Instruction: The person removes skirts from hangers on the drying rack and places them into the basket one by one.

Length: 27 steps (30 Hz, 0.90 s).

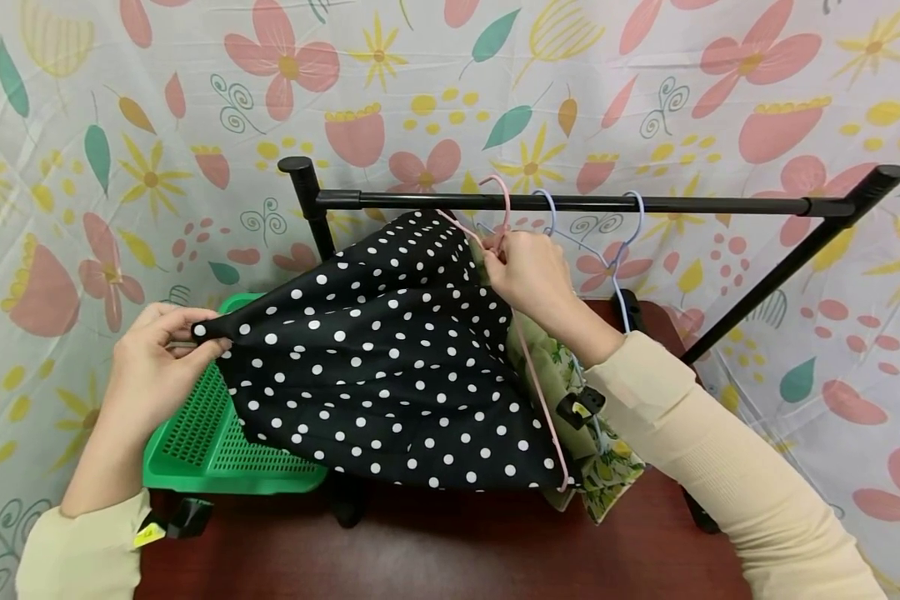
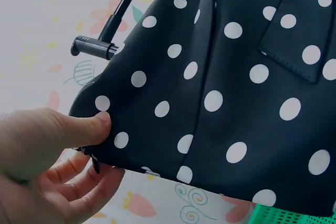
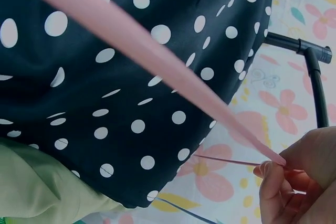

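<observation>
A black cloth garment with white polka dots (image 1: 390, 358) is stretched sideways between both hands. My left hand (image 1: 153, 358) pinches its far-left corner between thumb and fingers, with the thumb on top in the left wrist view. That view also shows a stitched patch (image 2: 294, 51) on the cloth. My right hand (image 1: 532, 271) grips a pink hanger (image 1: 536, 383) just below its hook. One hanger arm slopes down across the garment's right side; the other runs into its top edge. The pink hook curves above the black rail (image 1: 420, 201); whether it bears on the rail I cannot tell.
Two blue hangers (image 1: 621, 250) hang on the rail, right of the pink one. Behind the polka-dot garment hangs a green patterned garment (image 1: 607, 471). A green basket (image 1: 232, 479) stands at left on the brown table (image 1: 450, 550). A flowered curtain (image 1: 195, 100) backs everything.
</observation>
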Available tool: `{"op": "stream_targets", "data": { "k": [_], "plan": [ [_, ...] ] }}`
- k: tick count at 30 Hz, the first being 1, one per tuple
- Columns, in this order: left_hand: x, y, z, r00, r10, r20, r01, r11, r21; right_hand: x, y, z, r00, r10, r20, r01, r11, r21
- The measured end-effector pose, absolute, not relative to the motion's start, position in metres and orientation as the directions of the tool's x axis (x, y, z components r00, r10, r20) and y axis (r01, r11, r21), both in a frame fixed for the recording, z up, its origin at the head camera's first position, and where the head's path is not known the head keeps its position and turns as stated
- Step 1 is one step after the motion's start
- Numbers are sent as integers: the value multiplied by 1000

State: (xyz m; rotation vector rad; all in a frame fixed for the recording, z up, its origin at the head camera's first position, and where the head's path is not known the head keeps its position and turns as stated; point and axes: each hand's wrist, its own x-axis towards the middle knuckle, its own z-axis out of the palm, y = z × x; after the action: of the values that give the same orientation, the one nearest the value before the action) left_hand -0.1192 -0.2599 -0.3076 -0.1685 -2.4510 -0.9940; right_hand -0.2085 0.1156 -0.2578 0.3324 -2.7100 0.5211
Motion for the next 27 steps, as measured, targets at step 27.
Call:
{"op": "stream_targets", "data": {
  "k": [27],
  "plan": [
    [-123, -267, -291, -913, -215, 347, 100, 706, 701, -205, 120, -255, -893, -186, 411, -336, 882, -330]
  ]
}}
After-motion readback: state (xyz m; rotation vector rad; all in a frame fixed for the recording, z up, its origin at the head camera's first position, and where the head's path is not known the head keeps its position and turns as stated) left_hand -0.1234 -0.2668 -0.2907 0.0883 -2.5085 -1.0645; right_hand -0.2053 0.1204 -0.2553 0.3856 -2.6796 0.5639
